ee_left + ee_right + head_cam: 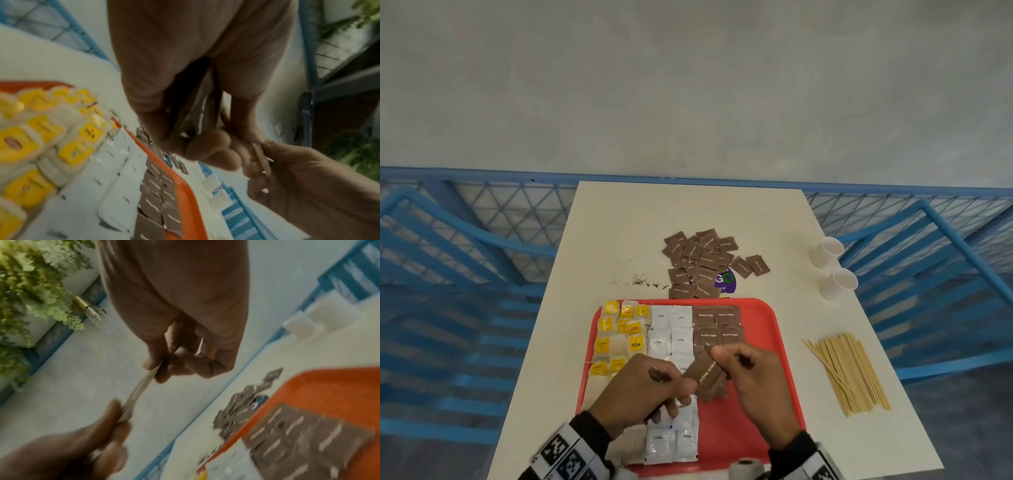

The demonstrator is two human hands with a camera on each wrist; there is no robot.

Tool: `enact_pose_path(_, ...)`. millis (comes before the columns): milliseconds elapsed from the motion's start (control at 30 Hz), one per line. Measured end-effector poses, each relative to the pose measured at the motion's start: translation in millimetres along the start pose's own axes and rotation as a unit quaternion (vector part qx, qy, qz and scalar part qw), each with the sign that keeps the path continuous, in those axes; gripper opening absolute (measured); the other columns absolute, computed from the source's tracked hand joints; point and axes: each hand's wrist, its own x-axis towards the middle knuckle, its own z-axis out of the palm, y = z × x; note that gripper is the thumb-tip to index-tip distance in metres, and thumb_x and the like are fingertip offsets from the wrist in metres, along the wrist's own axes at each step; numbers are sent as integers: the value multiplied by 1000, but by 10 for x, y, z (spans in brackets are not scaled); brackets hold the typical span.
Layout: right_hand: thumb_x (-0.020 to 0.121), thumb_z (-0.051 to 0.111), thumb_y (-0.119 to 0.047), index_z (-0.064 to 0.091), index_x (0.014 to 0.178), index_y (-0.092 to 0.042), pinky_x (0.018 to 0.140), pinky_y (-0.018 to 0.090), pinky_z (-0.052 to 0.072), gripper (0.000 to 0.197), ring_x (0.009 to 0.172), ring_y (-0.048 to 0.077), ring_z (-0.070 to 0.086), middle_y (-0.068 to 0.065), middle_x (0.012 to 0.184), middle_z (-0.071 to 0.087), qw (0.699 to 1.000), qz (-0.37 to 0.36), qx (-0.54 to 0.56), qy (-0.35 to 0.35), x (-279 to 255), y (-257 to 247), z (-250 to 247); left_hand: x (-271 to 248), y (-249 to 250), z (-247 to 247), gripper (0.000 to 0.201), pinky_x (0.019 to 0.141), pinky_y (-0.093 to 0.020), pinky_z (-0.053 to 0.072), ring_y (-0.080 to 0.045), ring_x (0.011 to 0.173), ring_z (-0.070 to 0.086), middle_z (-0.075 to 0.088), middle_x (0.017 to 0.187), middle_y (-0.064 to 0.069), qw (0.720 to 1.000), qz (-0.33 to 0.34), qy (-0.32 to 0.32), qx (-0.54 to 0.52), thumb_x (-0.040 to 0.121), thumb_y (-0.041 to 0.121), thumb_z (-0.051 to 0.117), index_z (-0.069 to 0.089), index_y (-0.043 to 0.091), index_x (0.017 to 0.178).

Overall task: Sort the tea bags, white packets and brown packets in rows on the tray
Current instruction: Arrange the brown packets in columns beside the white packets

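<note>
The white table (619,219) stands in front of me, with a blue railing (482,240) behind it. On the table, near my body, lies the red tray (767,329). On the tray I see 3 groups side by side: the tea bags (619,329) with yellow tags at the left, the white packets (671,329) in the middle, and the brown packets (717,325) laid flat at the right of these. Beyond the far edge of the tray there is a loose pile of brown packets (698,260) on the table, partly over a purple sticker (726,279), and some dark crumbs (637,281) lie to the left of this pile. At the right side of the table lie wooden stir sticks (849,371) in a bundle, and 2 white paper cups (832,267) lie on their sides further away. My left hand (643,390) and my right hand (753,380) are both above the tray, and their fingers are curled. Between them I hold a small stack of brown packets (705,373), the left hand pinching its near end and the right hand pinching its far end, over the middle of the tray.
</note>
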Motion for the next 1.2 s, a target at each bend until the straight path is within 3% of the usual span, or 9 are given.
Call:
enact_pose_path(133, 85, 75, -18, 74, 71, -22, 59, 12, 40, 14, 57, -2, 55, -12, 63, 67, 980, -38, -151, -128, 61, -38, -135, 38, 35, -89, 12, 47, -21, 42, -14, 58, 63, 74, 71, -4, 998, 13, 8, 67, 78, 28, 84, 80, 18, 83)
enact_pose_path(300, 83, 77, -18, 75, 81, -14, 58, 17, 44, 5, 58, 1, 54, -5, 68, 67, 963, -43, -173, -204, 94, -83, -135, 109, 72, -20, 10, 52, -14, 42, -11, 57, 62, 71, 64, 5, 987, 40, -42, 149, 77, 28, 86, 78, 22, 78)
enact_pose_path(433, 85, 75, -10, 65, 87, -11, 57, 22, 43, 10, 54, 9, 50, -4, 59, 58, 979, -24, -108, -173, 140, -73, -163, 131, 48, 8, 15, 49, -17, 41, -11, 54, 58, 68, 60, 4, 992, 31, -42, 112, 82, 26, 82, 77, 12, 78)
enact_pose_path(567, 91, 68, -15, 67, 93, -10, 63, 24, 49, 7, 62, 12, 61, 4, 69, 68, 998, 3, -4, -62, 168, -50, -271, 150, 45, 53, 21, 43, -21, 35, -10, 45, 50, 63, 56, -1, 999, 1, 20, -35, 87, 21, 75, 72, 1, 80)
enact_pose_path(633, 84, 75, -25, 70, 97, -13, 65, 24, 50, 18, 67, 10, 64, 1, 74, 71, 994, 43, -11, -96, 104, -26, -283, 177, 6, 76, 27, 45, -23, 34, -14, 48, 48, 61, 59, -8, 993, -19, 54, -100, 84, 26, 76, 71, 0, 79)
enact_pose_path(733, 79, 81, -17, 74, 92, -10, 64, 19, 48, 16, 66, 8, 65, 1, 78, 75, 986, 95, -28, -134, -69, 107, -204, 213, -130, 143, 29, 49, -25, 35, -20, 55, 47, 59, 66, -16, 987, -54, 54, -142, 80, 33, 79, 72, 5, 78)
enact_pose_path(900, 82, 77, -12, 73, 83, 3, 56, 16, 45, 16, 61, 9, 61, 13, 72, 73, 983, 172, 42, -39, -206, 406, -271, 220, -347, 250, 21, 48, -24, 39, -19, 62, 59, 77, 87, -14, 993, -99, -19, -61, 87, 26, 77, 74, 7, 80)
enact_pose_path(1000, 84, 76, -15, 72, 82, 4, 52, 17, 40, 19, 57, 11, 54, 7, 66, 67, 976, 208, 1, -57, -214, 601, -346, 246, -480, 322, 16, 42, -22, 40, -19, 62, 63, 77, 85, -12, 993, -109, -54, 3, 88, 22, 76, 73, 11, 76)
enact_pose_path(1200, 88, 72, -13, 69, 78, -1, 47, 14, 36, 16, 45, 5, 47, -1, 53, 60, 964, 247, -97, -28, 121, 1092, -655, 212, -617, 335, 32, 45, -24, 40, -19, 62, 64, 77, 88, -15, 987, -157, 15, -44, 93, 23, 69, 67, -9, 92)
